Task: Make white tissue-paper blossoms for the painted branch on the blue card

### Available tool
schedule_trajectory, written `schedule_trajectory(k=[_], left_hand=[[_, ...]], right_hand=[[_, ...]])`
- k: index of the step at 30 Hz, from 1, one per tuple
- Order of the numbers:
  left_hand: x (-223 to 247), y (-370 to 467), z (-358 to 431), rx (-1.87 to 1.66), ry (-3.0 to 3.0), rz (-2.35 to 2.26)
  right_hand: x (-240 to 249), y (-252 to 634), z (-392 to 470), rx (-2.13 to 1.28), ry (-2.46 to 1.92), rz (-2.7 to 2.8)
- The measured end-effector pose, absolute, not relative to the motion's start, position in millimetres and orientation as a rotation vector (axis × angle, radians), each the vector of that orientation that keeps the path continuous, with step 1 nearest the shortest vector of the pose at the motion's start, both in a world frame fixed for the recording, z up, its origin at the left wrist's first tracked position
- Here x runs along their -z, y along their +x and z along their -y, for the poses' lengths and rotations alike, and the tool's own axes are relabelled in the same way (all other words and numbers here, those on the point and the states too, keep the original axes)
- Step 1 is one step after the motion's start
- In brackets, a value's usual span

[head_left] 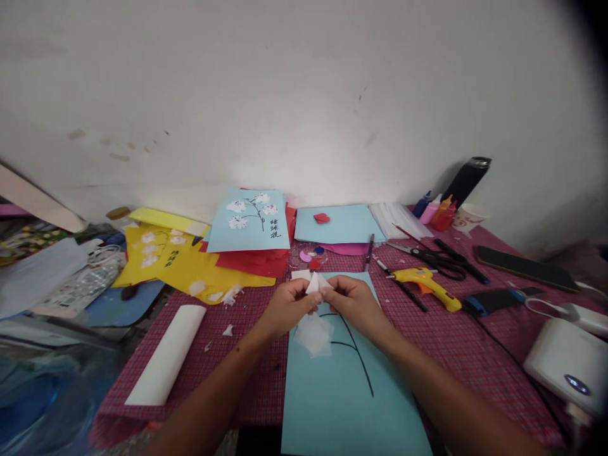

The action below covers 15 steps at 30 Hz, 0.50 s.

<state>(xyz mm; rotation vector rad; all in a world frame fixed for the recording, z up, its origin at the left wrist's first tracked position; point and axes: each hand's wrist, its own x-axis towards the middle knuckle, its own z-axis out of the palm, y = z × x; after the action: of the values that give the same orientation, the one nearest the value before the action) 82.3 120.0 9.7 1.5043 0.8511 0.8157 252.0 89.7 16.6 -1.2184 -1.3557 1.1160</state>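
Between my two hands is a small folded piece of white tissue paper (315, 284), pinched by the fingers of both. My left hand (291, 304) grips it from the left side, and my right hand (350, 301) from the right. Both are over the upper part of a light blue sheet (332, 405), which bears a black drawn branch (360, 358). Just below my left fingers, a flat white tissue piece (313, 335) lies on the sheet by the branch tips.
A yellow glue gun (425, 282), black scissors (434, 258) and paint bottles (431, 209) lie right. A finished blue flower picture (251, 221) leans at the back. A white paper roll (167, 354) rests left on the checked tablecloth (223, 380); a white box (567, 361) sits far right.
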Motion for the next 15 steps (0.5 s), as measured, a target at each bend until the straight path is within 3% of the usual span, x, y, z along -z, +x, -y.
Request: schedule_trajectory(k=[15], left_hand=[[-16.1, 81.7, -119.2, -0.877, 1.515, -0.888]], right_hand=[[-11.8, 256.8, -94.3, -1.229, -1.165, 1.196]])
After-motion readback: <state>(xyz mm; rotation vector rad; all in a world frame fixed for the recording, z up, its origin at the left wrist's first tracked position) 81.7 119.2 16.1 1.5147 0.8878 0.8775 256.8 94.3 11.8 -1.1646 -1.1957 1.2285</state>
